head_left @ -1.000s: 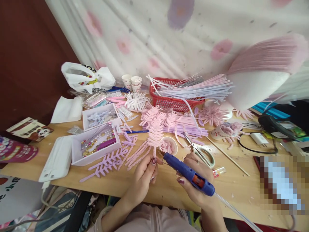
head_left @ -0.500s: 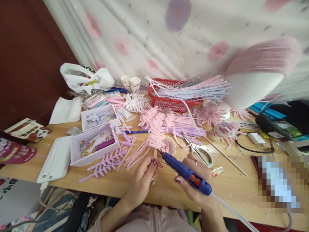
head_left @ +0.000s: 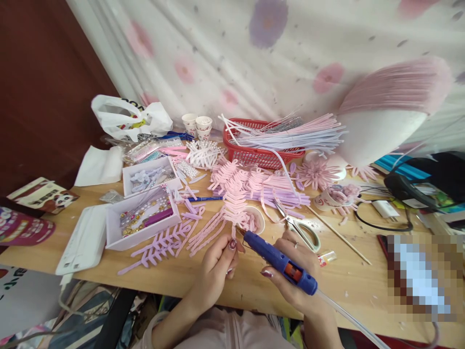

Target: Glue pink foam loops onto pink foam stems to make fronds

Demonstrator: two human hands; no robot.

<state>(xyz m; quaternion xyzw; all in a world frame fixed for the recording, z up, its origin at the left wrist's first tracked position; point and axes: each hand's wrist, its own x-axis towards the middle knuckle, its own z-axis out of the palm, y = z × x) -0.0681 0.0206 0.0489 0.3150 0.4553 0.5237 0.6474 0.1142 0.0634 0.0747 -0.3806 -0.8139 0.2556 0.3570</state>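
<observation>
Between the closed thumb and fingers of my left hand point(head_left: 220, 261) is the stem end of a pink pipe-cleaner leaf point(head_left: 234, 201), which stands up from the pinch with paired side loops. My right hand point(head_left: 296, 264) is wrapped round a blue glue gun point(head_left: 279, 261); a clear glue stick point(head_left: 348, 317) sticks out of its back end. The gun's metal tip meets or nearly meets the leaf's stem just above my left fingertips. Behind the tip stands a paper cup point(head_left: 258, 218) of pink pieces. Pink twisted strands point(head_left: 207, 232) lie left of the leaf.
Scissors point(head_left: 303, 230) and a wooden stick point(head_left: 339, 235) lie right of the cup. White boxes point(head_left: 141, 228) of beads stand at the left, near a purple leaf piece point(head_left: 162, 247). A red basket point(head_left: 250, 157) of pipe cleaners is at the back.
Almost nothing differs. The glue gun has shifted very slightly left at the leaf's stem; my left hand keeps its pinch.
</observation>
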